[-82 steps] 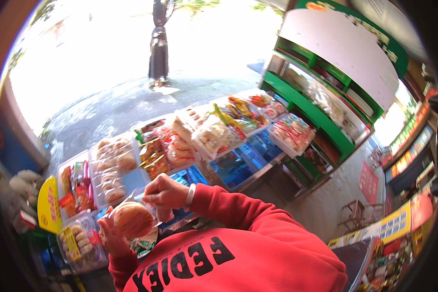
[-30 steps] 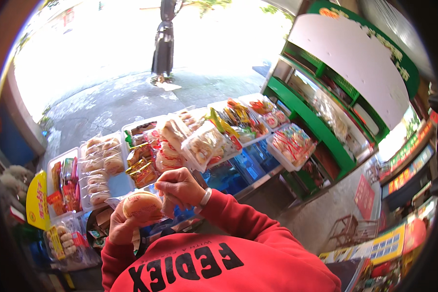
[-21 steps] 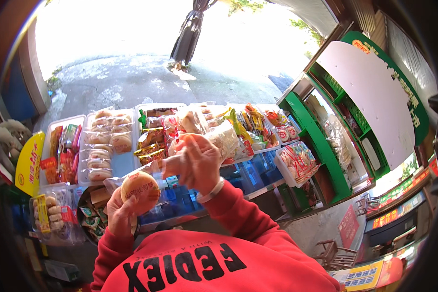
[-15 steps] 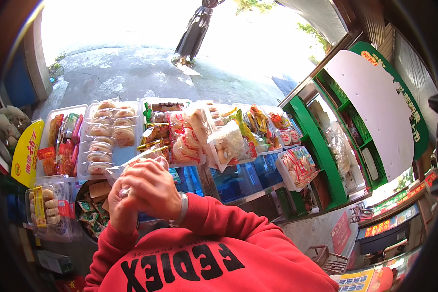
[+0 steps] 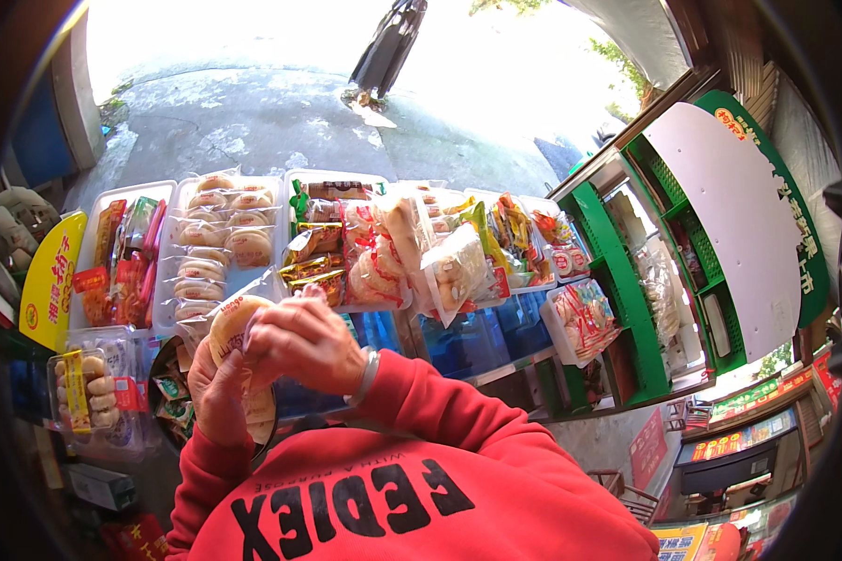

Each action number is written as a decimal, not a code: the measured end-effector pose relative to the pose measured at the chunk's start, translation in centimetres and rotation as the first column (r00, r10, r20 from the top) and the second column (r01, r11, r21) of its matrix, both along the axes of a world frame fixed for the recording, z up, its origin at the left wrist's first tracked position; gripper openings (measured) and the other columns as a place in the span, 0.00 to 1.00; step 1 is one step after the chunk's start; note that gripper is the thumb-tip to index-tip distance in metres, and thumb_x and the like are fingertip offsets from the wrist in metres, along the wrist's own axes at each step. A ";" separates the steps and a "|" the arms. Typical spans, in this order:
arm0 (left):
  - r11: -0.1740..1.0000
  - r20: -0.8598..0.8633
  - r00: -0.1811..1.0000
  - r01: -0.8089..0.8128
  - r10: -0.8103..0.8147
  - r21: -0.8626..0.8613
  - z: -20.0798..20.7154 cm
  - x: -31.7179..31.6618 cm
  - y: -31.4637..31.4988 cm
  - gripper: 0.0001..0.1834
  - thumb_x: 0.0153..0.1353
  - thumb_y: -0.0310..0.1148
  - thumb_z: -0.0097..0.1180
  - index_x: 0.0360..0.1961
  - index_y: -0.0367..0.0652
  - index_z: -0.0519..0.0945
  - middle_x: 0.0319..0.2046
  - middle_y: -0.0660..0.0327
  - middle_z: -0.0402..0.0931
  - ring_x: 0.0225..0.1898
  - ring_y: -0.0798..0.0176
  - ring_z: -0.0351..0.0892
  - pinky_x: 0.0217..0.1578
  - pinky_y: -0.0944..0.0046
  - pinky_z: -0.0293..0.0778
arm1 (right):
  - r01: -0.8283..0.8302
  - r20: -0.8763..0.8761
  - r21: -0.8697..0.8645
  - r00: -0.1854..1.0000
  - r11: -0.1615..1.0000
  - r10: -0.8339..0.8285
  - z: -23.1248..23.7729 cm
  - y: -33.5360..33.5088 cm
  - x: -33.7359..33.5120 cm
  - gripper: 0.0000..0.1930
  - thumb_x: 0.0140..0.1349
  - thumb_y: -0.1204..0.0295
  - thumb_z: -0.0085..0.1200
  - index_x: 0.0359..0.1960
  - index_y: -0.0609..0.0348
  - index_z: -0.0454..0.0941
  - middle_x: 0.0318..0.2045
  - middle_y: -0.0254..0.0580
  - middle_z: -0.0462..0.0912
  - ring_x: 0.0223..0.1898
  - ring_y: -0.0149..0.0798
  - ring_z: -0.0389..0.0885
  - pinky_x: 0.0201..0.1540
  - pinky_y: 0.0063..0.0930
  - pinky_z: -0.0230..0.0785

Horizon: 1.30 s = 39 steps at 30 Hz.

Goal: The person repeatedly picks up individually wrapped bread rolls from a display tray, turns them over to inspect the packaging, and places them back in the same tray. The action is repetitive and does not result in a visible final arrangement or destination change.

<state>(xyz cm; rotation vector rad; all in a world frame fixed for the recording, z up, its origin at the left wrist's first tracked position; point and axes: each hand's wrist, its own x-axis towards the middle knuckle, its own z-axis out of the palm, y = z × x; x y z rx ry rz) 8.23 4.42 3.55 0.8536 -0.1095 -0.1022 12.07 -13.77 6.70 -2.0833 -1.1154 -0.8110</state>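
Observation:
A clear plastic pack of flat round pastries [image 5: 233, 327] is held upright in front of my chest. My left hand [image 5: 219, 391] is closed round its left side, thumb across the front. My right hand [image 5: 311, 346] is bent over the pack's right side, its fingers closed on the wrapping. Part of the pack is hidden behind both hands; lower pastries show beneath the right one. Just beyond, a white tray [image 5: 166, 280] holds two rows of similar wrapped pastries.
A left tray [image 5: 88, 252] holds red snack packets. Clear boxes of pastries [image 5: 89, 393] stand at the near left, beside a round bin of small green packets [image 5: 170, 385]. More bagged pastries [image 5: 374, 266] lie to the right, before a green shelf [image 5: 617, 280].
My hands, clasped together over the pack before, have come apart somewhat; the left has moved lower left and more of the round pastries shows. The view has shifted slightly.

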 end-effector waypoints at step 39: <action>0.846 -0.074 0.849 -0.509 0.524 0.155 -0.6 -4.2 2.5 0.21 0.72 0.43 0.54 0.57 0.39 0.75 0.47 0.61 0.79 0.46 0.67 0.81 0.43 0.65 0.79 | -0.170 -0.152 0.078 0.972 0.982 0.180 -4.2 -4.3 -2.6 0.18 0.48 0.76 0.69 0.42 0.53 0.82 0.44 0.38 0.82 0.46 0.47 0.80 0.49 0.41 0.72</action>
